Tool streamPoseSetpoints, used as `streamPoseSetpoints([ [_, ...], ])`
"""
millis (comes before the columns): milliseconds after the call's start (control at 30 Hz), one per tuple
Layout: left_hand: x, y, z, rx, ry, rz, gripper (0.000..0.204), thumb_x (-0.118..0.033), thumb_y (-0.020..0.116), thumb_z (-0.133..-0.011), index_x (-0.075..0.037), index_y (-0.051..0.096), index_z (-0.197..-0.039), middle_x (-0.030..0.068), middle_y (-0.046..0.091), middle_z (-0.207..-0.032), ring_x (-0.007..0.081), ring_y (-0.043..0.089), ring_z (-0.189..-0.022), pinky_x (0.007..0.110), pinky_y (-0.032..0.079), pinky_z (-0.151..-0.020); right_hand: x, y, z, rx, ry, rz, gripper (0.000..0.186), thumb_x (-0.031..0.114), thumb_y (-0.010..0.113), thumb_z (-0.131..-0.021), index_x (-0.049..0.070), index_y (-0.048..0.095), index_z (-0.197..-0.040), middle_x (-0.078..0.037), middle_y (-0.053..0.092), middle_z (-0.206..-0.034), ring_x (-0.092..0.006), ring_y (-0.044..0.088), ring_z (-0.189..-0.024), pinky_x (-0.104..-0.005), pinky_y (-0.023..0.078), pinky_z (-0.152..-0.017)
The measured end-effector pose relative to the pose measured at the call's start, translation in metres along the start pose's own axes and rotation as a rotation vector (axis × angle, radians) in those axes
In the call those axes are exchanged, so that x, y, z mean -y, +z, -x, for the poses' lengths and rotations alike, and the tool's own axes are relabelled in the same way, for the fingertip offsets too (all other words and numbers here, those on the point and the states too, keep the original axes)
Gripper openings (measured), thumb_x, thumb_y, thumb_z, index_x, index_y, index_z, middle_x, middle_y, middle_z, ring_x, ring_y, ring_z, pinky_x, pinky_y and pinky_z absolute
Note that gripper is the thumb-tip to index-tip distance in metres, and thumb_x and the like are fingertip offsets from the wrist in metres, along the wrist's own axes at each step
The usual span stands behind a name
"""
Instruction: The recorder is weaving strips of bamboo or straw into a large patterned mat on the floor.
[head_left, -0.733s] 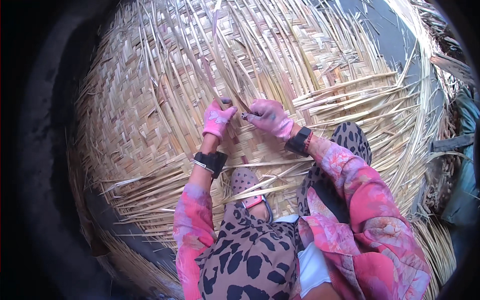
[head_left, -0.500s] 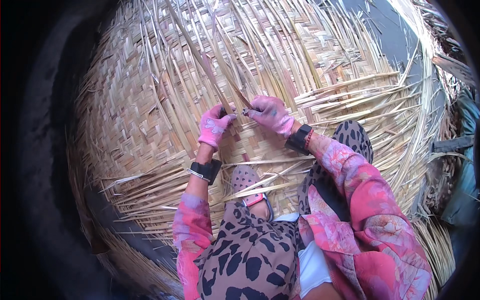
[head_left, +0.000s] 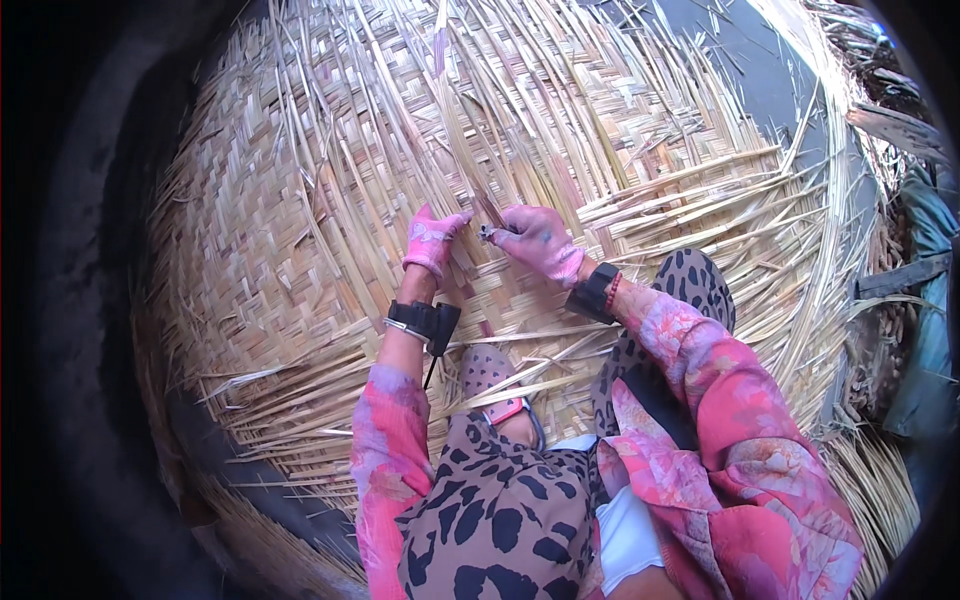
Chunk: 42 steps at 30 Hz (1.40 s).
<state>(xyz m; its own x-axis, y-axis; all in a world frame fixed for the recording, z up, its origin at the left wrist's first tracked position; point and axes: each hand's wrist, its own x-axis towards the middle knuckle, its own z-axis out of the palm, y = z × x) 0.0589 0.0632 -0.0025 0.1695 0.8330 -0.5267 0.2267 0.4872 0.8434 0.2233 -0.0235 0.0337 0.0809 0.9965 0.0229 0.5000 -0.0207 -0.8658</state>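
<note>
A large mat (head_left: 265,190) of pale, flat plant strips spreads beneath me, woven in its left and near parts, with long loose strips running away from me. My right hand (head_left: 543,243), in a stained pink glove, is closed on a plant strip (head_left: 484,200), whose brownish end passes between thumb and fingers. Just left of it, my left hand (head_left: 432,242), also gloved in pink, bends its fingers toward its thumb over the loose strips. Whatever lies between those fingertips is too small to make out. A small gap separates the two hands.
Loose crosswise strips (head_left: 690,190) fan out at the right. My shoe (head_left: 490,370) rests on the mat under more strips. Grey floor (head_left: 715,45) shows at the far right. Beyond the right edge lie a strip bundle (head_left: 880,480) and blue-green cloth (head_left: 930,330).
The long strip that rose from my left hand no longer stands up from it. My left hand has shifted slightly and turned; my right hand keeps its strip, moving a little nearer to me.
</note>
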Motion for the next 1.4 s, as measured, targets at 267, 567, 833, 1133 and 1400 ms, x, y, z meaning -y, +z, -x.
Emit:
streamPoseSetpoints([
  [267, 0.004, -0.008, 0.023, 0.238, 0.041, 0.256, 0.030, -0.012, 0.060, -0.084, -0.002, 0.055, -0.112, 0.0059, 0.062, -0.095, 0.0171, 0.058, -0.096, 0.032, 0.045, -0.085, -0.021, 0.011, -0.019, 0.463, -0.022, 0.249, 0.021, 0.016, 0.063, -0.069, 0.011, 0.066, -0.089, -0.009, 0.061, -0.087, -0.0278, 0.058, -0.089, -0.0363, 0.046, -0.078],
  [567, 0.047, -0.058, 0.085, -0.196, 0.205, 1.193, 0.027, -0.006, 0.056, -0.085, -0.004, 0.054, -0.112, 0.0102, 0.060, -0.103, 0.0214, 0.057, -0.097, 0.039, 0.048, -0.087, -0.026, 0.010, -0.007, 0.307, -0.116, 0.061, 0.020, 0.004, 0.060, -0.073, 0.012, 0.066, -0.090, -0.011, 0.056, -0.093, -0.0303, 0.057, -0.085, -0.0358, 0.047, -0.075],
  [833, 0.072, -0.049, 0.105, -0.474, 0.029, 0.916, 0.020, -0.002, 0.064, -0.078, 0.000, 0.061, -0.098, 0.0101, 0.063, -0.094, 0.0195, 0.062, -0.084, 0.031, 0.056, -0.073, -0.015, 0.020, -0.018, 0.795, -0.232, 0.597, 0.022, 0.004, 0.065, -0.061, 0.013, 0.067, -0.080, -0.010, 0.060, -0.083, -0.0296, 0.060, -0.081, -0.0368, 0.049, -0.068],
  [1133, 0.034, -0.150, 0.126, -0.355, 0.409, 0.999, 0.028, -0.027, 0.055, -0.088, -0.003, 0.060, -0.103, 0.0035, 0.059, -0.072, 0.0156, 0.057, -0.064, 0.030, 0.050, -0.060, 0.054, 0.077, -0.010, 0.440, -0.319, 0.445, 0.024, 0.030, 0.065, -0.075, 0.010, 0.065, -0.088, -0.009, 0.060, -0.083, -0.0317, 0.056, -0.085, -0.0423, 0.047, -0.074],
  [1400, -0.001, -0.112, 0.053, -0.193, 0.140, 0.095, 0.030, -0.022, 0.056, -0.087, -0.003, 0.060, -0.109, 0.0107, 0.065, -0.091, 0.0169, 0.063, -0.073, 0.028, 0.051, -0.064, 0.037, 0.080, -0.026, 0.103, 0.179, 0.184, 0.028, 0.033, 0.058, -0.078, 0.006, 0.063, -0.073, -0.015, 0.060, -0.065, -0.0300, 0.061, -0.063, -0.0386, 0.047, -0.058],
])
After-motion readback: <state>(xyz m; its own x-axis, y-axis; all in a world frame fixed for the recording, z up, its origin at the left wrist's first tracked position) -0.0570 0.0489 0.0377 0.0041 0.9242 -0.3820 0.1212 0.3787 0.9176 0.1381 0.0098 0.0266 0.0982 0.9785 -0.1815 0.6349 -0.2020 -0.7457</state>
